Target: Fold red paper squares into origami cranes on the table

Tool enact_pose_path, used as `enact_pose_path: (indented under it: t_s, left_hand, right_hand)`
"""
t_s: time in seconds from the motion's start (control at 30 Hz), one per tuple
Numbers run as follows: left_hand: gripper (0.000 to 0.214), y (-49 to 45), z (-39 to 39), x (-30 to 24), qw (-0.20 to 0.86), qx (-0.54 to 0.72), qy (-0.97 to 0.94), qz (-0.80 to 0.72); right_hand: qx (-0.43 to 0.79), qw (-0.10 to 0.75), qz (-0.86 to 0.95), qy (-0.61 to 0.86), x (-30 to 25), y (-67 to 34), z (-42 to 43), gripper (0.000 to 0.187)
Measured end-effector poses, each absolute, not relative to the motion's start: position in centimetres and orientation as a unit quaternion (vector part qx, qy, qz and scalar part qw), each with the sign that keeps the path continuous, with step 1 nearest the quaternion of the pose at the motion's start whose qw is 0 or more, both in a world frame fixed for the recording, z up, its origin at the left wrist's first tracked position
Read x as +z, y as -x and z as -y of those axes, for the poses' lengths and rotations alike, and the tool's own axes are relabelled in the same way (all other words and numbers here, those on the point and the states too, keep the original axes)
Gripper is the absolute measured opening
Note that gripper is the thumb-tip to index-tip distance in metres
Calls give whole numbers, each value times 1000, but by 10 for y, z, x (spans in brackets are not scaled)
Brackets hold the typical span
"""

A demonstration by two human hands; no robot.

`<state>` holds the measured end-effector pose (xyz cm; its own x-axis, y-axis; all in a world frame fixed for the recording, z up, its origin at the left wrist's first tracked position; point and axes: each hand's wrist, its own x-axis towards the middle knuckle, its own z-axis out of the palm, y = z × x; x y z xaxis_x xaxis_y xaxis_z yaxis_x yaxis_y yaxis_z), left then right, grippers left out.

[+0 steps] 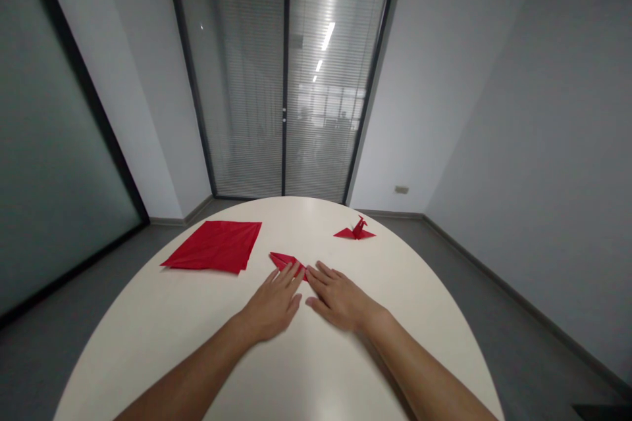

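Your left hand and right hand lie flat, fingers extended onto folded red paper, mid-table; red sheets left, paper crane far right. Apparently pressing crease; next move likely calls for even pressure.

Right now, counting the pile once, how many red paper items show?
3: flat red paper pile, left; folded red paper, partly under left hand; red paper bird, far right. Others may be hidden.

Folded paper: partly hidden by left hand; extent under right hand unclear. Table, forearms cut by bottom edge. Shapes behind blinds blurred.
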<state>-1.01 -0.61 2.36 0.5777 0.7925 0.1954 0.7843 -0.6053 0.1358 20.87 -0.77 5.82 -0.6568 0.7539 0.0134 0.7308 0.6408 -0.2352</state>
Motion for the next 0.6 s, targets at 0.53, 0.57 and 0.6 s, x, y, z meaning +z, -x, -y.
enact_pose_path:
  t_s: [0.53,0.57,0.6]
  left_hand:
    - [61,-5,-4,28,-27,234,-864,-445]
    - [60,-7,-6,26,-5,227,-881,-415]
    - [57,-9,-9,23,18,214,-892,-397]
  right_hand:
    - [75,77,909,402,58,-205,7,62]
    - [70,83,911,397,58,-204,7,61]
    - [65,87,912,395,59,-202,8,60]
